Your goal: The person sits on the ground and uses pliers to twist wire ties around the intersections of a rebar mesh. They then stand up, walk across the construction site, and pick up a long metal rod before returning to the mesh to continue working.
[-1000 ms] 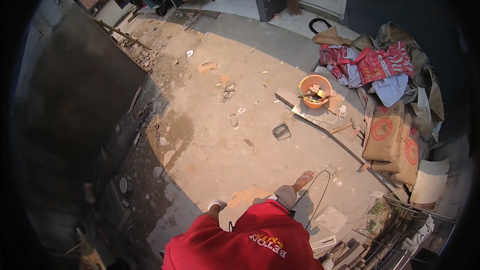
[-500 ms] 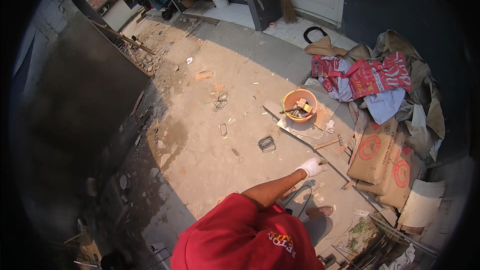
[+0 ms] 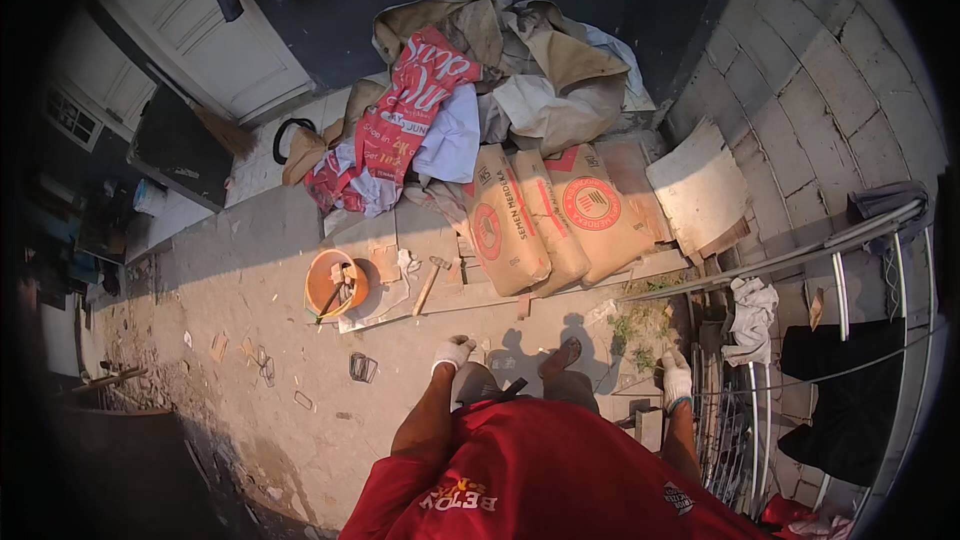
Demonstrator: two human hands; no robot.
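Observation:
My left hand [image 3: 453,353], in a white glove, is out in front of my body above the concrete. Its fingers look loosely curled, with nothing visible in them. A hammer [image 3: 430,286] with a wooden handle lies beyond it, apart from the hand. My right hand [image 3: 676,378], also gloved in white, is low at my right side beside a stack of metal bars [image 3: 715,405]. Its fingers appear stretched forward, and I see nothing held; whether it touches the bars I cannot tell. An orange bucket [image 3: 318,290] holding tools and small blocks stands ahead to the left.
Brown cement bags [image 3: 508,240] lie ahead, with crumpled sacks and a red printed sheet [image 3: 425,90] behind them. A bent metal rack [image 3: 840,290] stands at the right, near a block wall [image 3: 800,120]. Bent wire pieces [image 3: 363,368] are scattered on the ground at left.
My view has swung to the right, so the cement bags are now central and the rack and block wall show. My right hand has come into view.

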